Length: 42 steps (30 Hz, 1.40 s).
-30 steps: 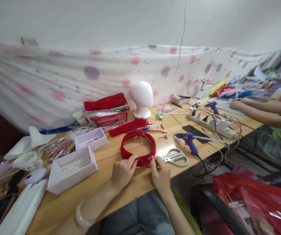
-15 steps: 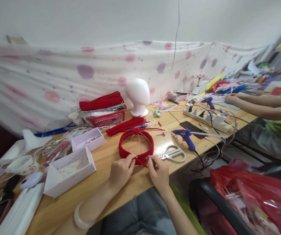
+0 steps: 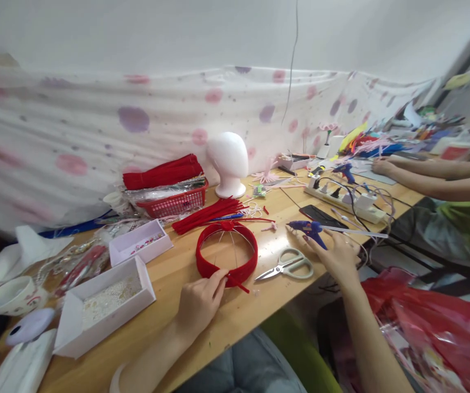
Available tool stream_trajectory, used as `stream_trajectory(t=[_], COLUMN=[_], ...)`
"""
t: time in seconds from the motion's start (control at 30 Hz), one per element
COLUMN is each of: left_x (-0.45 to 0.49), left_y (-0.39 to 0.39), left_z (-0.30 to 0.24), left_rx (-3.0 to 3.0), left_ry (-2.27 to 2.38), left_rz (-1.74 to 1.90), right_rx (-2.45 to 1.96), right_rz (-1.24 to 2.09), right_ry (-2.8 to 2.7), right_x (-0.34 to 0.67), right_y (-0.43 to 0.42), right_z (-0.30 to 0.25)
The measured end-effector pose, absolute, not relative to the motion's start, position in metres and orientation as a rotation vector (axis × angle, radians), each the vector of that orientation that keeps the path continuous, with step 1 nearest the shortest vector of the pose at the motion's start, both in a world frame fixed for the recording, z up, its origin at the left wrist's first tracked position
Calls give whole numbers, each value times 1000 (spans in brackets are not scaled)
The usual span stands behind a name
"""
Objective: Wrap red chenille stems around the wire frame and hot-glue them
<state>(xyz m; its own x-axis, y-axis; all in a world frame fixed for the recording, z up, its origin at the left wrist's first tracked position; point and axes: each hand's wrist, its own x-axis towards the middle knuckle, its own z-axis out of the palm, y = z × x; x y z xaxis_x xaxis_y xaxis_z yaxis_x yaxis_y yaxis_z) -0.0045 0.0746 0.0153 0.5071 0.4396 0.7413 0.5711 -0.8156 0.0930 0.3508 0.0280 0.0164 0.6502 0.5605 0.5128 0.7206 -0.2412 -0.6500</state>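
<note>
On the table in front of me stands a wide red fuzzy band (image 3: 226, 267) bent into a ring, with thin wires crossing its opening. My left hand (image 3: 204, 297) pinches the near edge of the band, where a short red strip (image 3: 239, 284) sticks out to the right. My right hand (image 3: 337, 256) is at the blue glue gun (image 3: 306, 225), fingers around its handle; the gun lies on the table, a long glue stick (image 3: 353, 231) out of its back. Scissors (image 3: 287, 266) with pale handles lie between my hands, blades partly apart.
Behind the band are red fuzzy stems (image 3: 210, 214), a red basket (image 3: 173, 202) and a white foam head (image 3: 230, 164). Boxes of beads (image 3: 106, 303) stand left. A power strip (image 3: 343, 202), cables and a phone (image 3: 322, 214) lie right, near a co-worker's arms (image 3: 431, 173).
My right hand has left the red band and moved right to the glue gun. My left hand still pinches the band. The view has shifted slightly.
</note>
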Motion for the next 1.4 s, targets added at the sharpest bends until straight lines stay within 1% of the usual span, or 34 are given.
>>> stream_trajectory(t=[0.17, 0.33, 0.43, 0.5, 0.6, 0.67, 0.8, 1.07, 1.4], left_x=[-8, -8, -7, -8, -11, -12, -13, -14, -15], left_y=[79, 80, 78, 77, 77, 77, 78, 77, 80], left_z=[16, 17, 17, 17, 15, 14, 16, 16, 19], left_rx=[-2601, -2654, -2699, -2724, -2747, -2765, -2797, -2816, -2862], left_ry=[-790, -766, -812, -833, -853, -861, -869, -889, -876], left_rz=[-1190, -1223, -1264, -1284, -1298, -1299, -1296, -1292, -1282], right_rx=[-1922, -1864, -1793, -1669, -1514, -1435, -1304, -1303, -1313], right_rz=[-90, 1, 155, 304, 529, 597, 547, 467, 558], right_ry=[-1143, -1118, -1157, -1202, -1379, -1539, -1748, -1832, -1827], right_x=[358, 343, 320, 300, 271, 257, 244, 237, 236], right_y=[50, 34, 11, -5, -19, -21, -14, -1, -1], right_z=[19, 33, 39, 44, 53, 58, 59, 56, 47])
